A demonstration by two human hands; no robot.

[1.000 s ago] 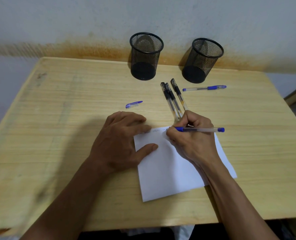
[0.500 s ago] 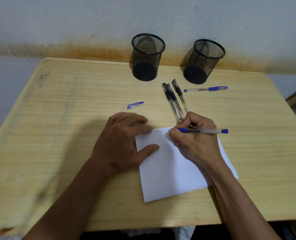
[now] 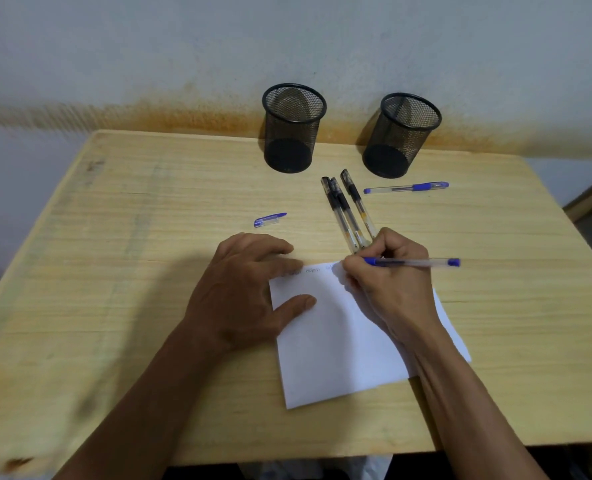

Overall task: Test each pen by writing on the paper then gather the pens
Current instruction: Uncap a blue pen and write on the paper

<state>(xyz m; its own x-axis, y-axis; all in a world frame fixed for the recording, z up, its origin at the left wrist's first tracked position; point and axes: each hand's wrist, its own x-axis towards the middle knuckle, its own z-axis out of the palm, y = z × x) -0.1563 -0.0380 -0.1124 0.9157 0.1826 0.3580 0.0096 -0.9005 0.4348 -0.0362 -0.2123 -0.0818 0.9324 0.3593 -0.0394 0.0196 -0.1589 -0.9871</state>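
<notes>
Right hand (image 3: 391, 285) gripping blue pen (image 3: 412, 261), left hand (image 3: 249, 296) flat on paper (image 3: 336, 344)

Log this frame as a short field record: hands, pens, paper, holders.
right hand: grips uncapped blue pen, tip at paper's top edge
left hand: flat, pinning paper
loose cap: on table, left of pens
black pens: three, side by side
capped blue pen: lying near right holder
mesh holders: two, no pens visible inside
</notes>
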